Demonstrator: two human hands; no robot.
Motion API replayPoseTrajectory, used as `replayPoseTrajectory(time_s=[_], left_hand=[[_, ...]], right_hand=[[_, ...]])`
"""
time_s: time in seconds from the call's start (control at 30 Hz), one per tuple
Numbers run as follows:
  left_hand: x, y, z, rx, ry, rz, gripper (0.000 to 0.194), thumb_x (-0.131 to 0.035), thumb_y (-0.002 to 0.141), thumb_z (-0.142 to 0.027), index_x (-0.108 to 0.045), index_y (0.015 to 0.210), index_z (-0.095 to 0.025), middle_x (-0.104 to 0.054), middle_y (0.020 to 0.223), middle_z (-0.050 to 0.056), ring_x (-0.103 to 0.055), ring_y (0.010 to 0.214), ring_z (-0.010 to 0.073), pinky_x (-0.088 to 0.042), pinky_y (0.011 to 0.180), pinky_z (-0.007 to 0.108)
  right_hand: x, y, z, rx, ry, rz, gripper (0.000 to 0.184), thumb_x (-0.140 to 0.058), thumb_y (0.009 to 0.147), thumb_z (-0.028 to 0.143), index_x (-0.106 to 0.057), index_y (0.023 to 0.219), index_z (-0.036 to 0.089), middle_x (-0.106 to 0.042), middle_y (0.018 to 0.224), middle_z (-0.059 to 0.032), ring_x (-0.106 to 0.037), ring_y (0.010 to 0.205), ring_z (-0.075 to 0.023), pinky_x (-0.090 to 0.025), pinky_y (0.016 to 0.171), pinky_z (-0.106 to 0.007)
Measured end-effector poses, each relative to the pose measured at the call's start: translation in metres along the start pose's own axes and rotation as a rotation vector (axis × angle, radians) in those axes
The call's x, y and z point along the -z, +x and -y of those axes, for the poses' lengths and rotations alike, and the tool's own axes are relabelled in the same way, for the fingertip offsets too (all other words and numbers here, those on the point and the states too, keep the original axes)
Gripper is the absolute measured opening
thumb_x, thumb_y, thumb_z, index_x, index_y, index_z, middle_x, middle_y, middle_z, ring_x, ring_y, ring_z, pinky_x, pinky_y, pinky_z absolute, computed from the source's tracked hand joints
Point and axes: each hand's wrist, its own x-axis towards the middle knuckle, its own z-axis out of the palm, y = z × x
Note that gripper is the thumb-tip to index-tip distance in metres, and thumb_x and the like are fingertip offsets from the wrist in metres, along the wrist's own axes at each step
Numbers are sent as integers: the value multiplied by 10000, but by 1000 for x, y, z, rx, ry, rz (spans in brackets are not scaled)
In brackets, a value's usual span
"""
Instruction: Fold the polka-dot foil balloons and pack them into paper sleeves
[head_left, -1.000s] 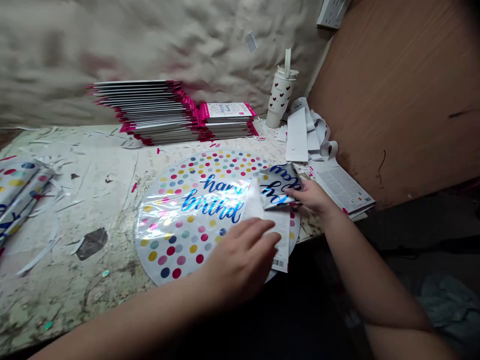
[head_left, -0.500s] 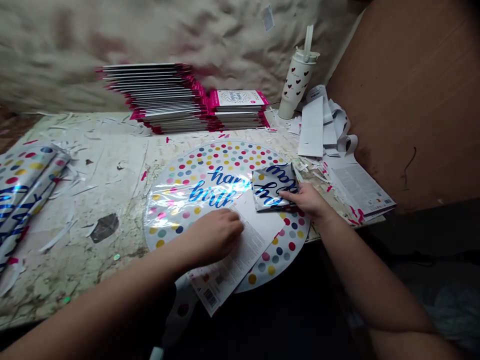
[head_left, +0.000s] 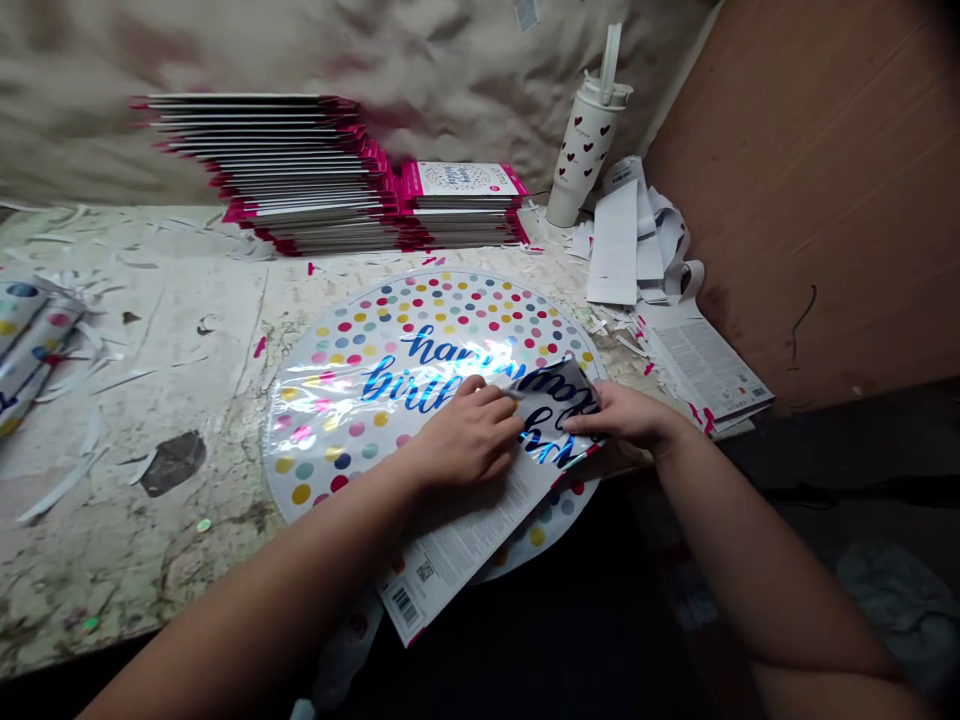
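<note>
Folded silver foil sheet with blue script lettering [head_left: 551, 400], right of centre in the frame, sits over the upper-right end of a white rectangular printed card packet [head_left: 457, 540]. That overlap is the relation that matters. Packet's long axis runs diagonally, barcode end at lower centre, other end up under the foil. Can't tell if any foil is inside it.

Right hand [head_left: 626, 415] pinches the foil at its right edge, thumb on top; foil extends leftward from that grip. Left hand [head_left: 472, 435] is curled at the foil/packet junction, nearer the packet. Can't tell what its fingers grasp, if anything; fingertips hidden.

Both items lie over a round white polka-dot foil disc [head_left: 397, 400] at centre. Disc overhangs the front edge of the worn pale table [head_left: 225, 400]; packet's barcode end juts past the disc's lower rim.

Most room is left of the disc, scraps there. Behind: magenta-edged card stack [head_left: 300, 190], upper left. Right side is tighter: loose white paper strips [head_left: 615, 250], then brown board [head_left: 810, 220].
</note>
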Motion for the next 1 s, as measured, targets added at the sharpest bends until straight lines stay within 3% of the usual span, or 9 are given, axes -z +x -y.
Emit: replayPoseTrajectory(time_s=[0.17,0.3,0.47,0.6,0.67,0.77,0.83,0.9,1.0], left_hand=[[1,0,-5,-6,23,3,134,-417,806,-276,-500,760,-181,-551,822,62,-464,816,217,-313,806,399],[4,-1,-6,2,38,-12,133,-404,810,-265,-499,772,-180,-543,797,58,-462,804,220,-312,799,408],[4,-1,-4,37,63,-27,120,-409,789,-245,-505,774,-174,-539,811,70,-458,803,227,-323,794,409],[5,-4,0,34,89,-39,138,-402,785,-246,-513,807,-168,-541,835,78,-459,833,238,-335,798,417],[14,-7,2,66,128,-75,147,-400,783,-262,-511,806,-170,-535,820,78,-458,825,242,-341,795,429],[39,-12,0,179,218,-232,142,-392,787,-273,-501,809,-185,-522,804,74,-456,821,248,-352,789,439],[56,-16,-7,227,272,-385,118,-413,787,-261,-495,852,-204,-522,854,70,-464,890,260,-352,826,448],[65,-21,-16,280,324,-613,183,-465,782,-274,-475,962,-246,-513,994,71,-449,1010,283,-323,896,488],[63,-28,-28,452,227,-964,466,-478,796,-360,-313,1229,-315,-414,1229,79,-380,1165,309,-283,961,547]], right_hand=[[-7,14,19,81,-22,-167,303,-748,624,390,-658,788,151,-672,700,-10,-607,611,-132,-494,558,-241],[-15,23,24,130,-190,-211,280,-754,599,378,-594,614,149,-539,497,43,-458,418,-71,-345,378,-187],[-31,27,34,145,-208,-263,129,-707,629,223,-616,672,143,-585,556,22,-504,466,-72,-385,427,-179],[-46,25,40,107,-430,-131,46,-618,676,149,-640,635,150,-546,479,26,-481,414,-84,-380,408,-202],[-48,18,40,244,-462,-245,60,-617,702,179,-672,722,164,-620,615,-4,-553,534,-111,-437,491,-223],[-54,2,40,513,-266,-468,363,-706,672,291,-628,1016,201,-662,923,-43,-609,787,-159,-500,674,-282],[-65,-9,40,586,-83,-364,476,-738,650,335,-585,1081,204,-665,965,-54,-620,851,-187,-512,741,-328],[-78,-16,41,642,41,-259,354,-699,708,336,-605,1024,209,-680,937,-43,-628,881,-198,-506,792,-352],[-91,-20,44,758,95,-303,188,-620,792,315,-616,956,224,-686,930,-29,-624,929,-202,-493,837,-359]])
